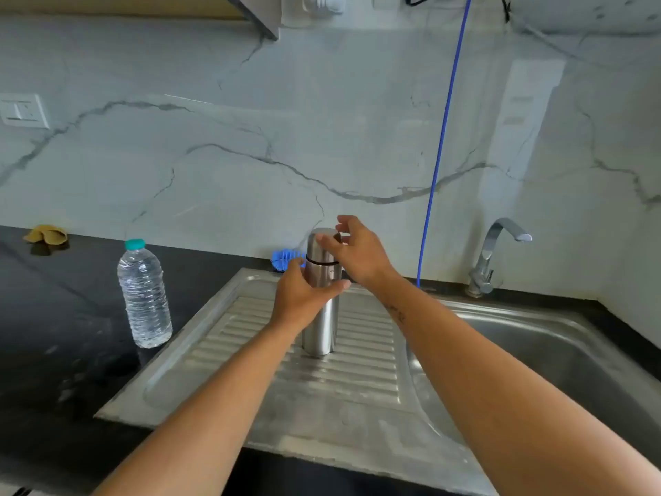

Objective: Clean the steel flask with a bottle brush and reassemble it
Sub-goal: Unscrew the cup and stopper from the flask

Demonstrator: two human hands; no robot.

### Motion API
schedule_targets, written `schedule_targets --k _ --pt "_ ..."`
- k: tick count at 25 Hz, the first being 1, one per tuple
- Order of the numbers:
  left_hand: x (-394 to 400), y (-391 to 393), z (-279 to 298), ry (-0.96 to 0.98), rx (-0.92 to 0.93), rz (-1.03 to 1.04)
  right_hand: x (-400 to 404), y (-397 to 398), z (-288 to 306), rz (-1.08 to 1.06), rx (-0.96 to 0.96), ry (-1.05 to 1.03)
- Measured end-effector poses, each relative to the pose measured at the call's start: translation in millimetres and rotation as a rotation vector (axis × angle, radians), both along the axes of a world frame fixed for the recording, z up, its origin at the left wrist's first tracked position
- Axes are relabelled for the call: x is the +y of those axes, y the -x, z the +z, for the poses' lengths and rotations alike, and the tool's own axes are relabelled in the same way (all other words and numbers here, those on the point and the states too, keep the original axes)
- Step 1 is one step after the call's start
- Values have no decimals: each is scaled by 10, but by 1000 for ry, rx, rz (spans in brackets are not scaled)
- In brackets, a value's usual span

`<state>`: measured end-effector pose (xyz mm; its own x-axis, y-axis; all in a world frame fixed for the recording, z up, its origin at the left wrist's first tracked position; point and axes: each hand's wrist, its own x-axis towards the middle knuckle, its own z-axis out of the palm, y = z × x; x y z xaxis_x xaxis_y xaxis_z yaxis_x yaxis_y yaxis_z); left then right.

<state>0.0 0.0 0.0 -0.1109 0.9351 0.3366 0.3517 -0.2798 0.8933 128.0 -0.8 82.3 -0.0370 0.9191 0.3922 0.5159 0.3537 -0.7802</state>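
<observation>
Left hand [304, 298] wrapped round flask [321, 316] mid-body; right hand [357, 250] loosely at cap [319, 241]. Rigid, probably slippery; grip firmly below seam.

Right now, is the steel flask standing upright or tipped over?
Upright. The steel flask stands on its base on the ribbed drainboard, cap on top; the left hand holds its body and the right hand is at the cap.
</observation>
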Motion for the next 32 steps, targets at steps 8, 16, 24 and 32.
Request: schedule_targets --k 8,16,24,32 --pt "296 -165 -293 -74 -246 -27 398 207 -107 -23 -9 -15" --pt "438 -164 -375 -92 -291 -81 590 163 -208 116 100 -90" --pt "394 -94 -368 -155 -251 -151 638 35 -179 475 188 -22" --pt "362 -122 -336 -130 -229 -35 418 51 482 156 -806 147"
